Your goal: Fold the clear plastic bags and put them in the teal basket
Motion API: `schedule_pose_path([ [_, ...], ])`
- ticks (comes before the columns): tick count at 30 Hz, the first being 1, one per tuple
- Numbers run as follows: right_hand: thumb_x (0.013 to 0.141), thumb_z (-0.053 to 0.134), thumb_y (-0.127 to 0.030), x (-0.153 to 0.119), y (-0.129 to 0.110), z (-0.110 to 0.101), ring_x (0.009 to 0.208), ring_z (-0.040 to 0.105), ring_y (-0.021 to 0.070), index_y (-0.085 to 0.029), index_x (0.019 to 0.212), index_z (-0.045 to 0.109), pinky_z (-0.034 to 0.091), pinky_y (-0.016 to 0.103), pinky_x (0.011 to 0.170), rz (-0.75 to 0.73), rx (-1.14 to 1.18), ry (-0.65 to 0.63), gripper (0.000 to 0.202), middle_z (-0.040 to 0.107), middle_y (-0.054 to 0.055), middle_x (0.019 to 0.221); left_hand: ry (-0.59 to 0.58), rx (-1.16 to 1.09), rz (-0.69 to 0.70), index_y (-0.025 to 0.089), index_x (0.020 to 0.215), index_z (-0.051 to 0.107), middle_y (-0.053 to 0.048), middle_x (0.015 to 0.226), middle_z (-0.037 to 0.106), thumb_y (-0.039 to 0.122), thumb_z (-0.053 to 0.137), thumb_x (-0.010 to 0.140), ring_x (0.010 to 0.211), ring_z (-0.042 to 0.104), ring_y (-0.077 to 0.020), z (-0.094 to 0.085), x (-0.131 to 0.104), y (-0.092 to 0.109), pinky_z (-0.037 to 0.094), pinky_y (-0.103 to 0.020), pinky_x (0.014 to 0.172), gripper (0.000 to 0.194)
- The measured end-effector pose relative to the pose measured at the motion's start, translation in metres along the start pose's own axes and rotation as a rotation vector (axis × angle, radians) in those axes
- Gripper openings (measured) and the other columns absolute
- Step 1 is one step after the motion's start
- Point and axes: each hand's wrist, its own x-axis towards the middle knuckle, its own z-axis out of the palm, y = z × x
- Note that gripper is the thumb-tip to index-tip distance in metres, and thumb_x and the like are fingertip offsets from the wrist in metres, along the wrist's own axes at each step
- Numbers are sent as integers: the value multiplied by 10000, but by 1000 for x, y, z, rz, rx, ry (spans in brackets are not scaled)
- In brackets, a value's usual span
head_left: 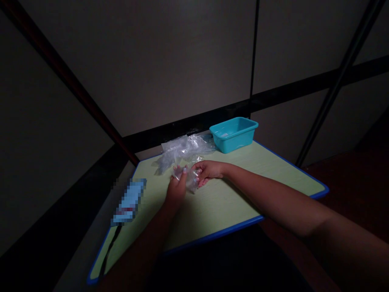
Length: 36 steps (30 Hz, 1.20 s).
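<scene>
Both of my hands are together over the middle of a pale green table (225, 202), closed on a small clear plastic bag (191, 180). My left hand (178, 186) pinches the bag's left side, thumb on top. From the right, my right hand (208, 170) grips its other side with curled fingers. Just behind them lies a loose pile of clear plastic bags (185, 150), crinkled and shiny. Whether anything is inside the held bag, I cannot tell.
A turquoise plastic basket (235, 140) stands at the back right, with something pale inside. At the left edge lies a blurred-out light blue item (129, 202) with a dark strap (111, 247). The table has a blue rim and stands against a panelled wall (182, 73).
</scene>
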Motion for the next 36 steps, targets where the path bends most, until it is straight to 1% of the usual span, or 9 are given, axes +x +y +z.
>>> schedule_pose_path([
  [2, 627, 764, -124, 1, 0, 1, 580, 673, 147, -153, 958, 496, 540, 205, 556, 10, -15, 8, 426, 655, -25, 645, 50, -215, -80, 110, 1073, 673, -121, 1116, 668, 522, 527, 804, 1130, 556, -290, -6, 4, 4, 440, -374, 939, 513],
  [4, 616, 780, -132, 1, 1, 1, 578, 673, 148, -151, 978, 496, 538, 201, 549, 15, -26, 5, 461, 650, -28, 631, 98, -369, -127, 93, 988, 698, -108, 951, 713, 551, 628, 699, 978, 629, -278, -12, 6, 5, 488, -350, 837, 545],
  [7, 600, 800, -147, 1, 1, 1, 568, 669, 148, -149, 979, 496, 537, 200, 545, 20, -33, 2, 486, 649, -29, 622, 97, -523, -223, 72, 908, 707, -100, 796, 712, 524, 735, 568, 760, 660, -234, -17, 9, 4, 514, -324, 700, 565],
  [10, 619, 795, -160, 0, 0, 3, 552, 664, 138, -143, 948, 501, 533, 195, 541, 38, -46, 7, 441, 653, -24, 626, 77, -589, -280, 79, 857, 702, -81, 727, 693, 469, 781, 515, 648, 637, -185, -21, 13, 1, 514, -302, 620, 525],
  [16, 844, 600, -194, -2, -4, 7, 534, 660, 131, -142, 942, 489, 519, 188, 505, 57, -95, 58, 157, 648, -5, 602, 87, -538, -284, 85, 794, 676, -47, 657, 655, 439, 767, 506, 571, 599, -140, -29, 21, -4, 492, -272, 565, 465],
  [18, 874, 559, -200, -2, -4, 7, 531, 660, 128, -142, 932, 499, 517, 184, 501, 61, -114, 64, 102, 647, -2, 602, 97, -482, -262, 87, 760, 668, -40, 629, 643, 450, 742, 515, 536, 581, -135, -31, 25, -9, 477, -267, 539, 444],
  [23, 892, 519, -156, -3, -5, 9, 526, 659, 127, -141, 927, 502, 516, 178, 488, 62, -136, 84, 42, 638, -6, 603, 141, -212, -111, 117, 703, 685, 4, 546, 607, 409, 701, 553, 476, 509, -114, -35, 35, -24, 383, -224, 476, 329],
  [30, 837, 623, -197, -3, -3, 8, 533, 666, 146, -166, 1061, 457, 528, 196, 478, 31, -118, 71, 281, 624, -32, 626, 91, -119, -62, 157, 622, 710, -19, 595, 669, 352, 722, 522, 598, 578, -171, -38, 42, -31, 405, -249, 582, 219],
  [36, 840, 601, -152, -4, -4, 9, 526, 663, 142, -161, 1111, 429, 521, 185, 461, 37, -97, 71, 321, 623, -27, 644, 70, -119, -72, 154, 617, 705, -19, 578, 663, 356, 724, 516, 576, 570, -164, -40, 43, -36, 400, -251, 580, 226],
])
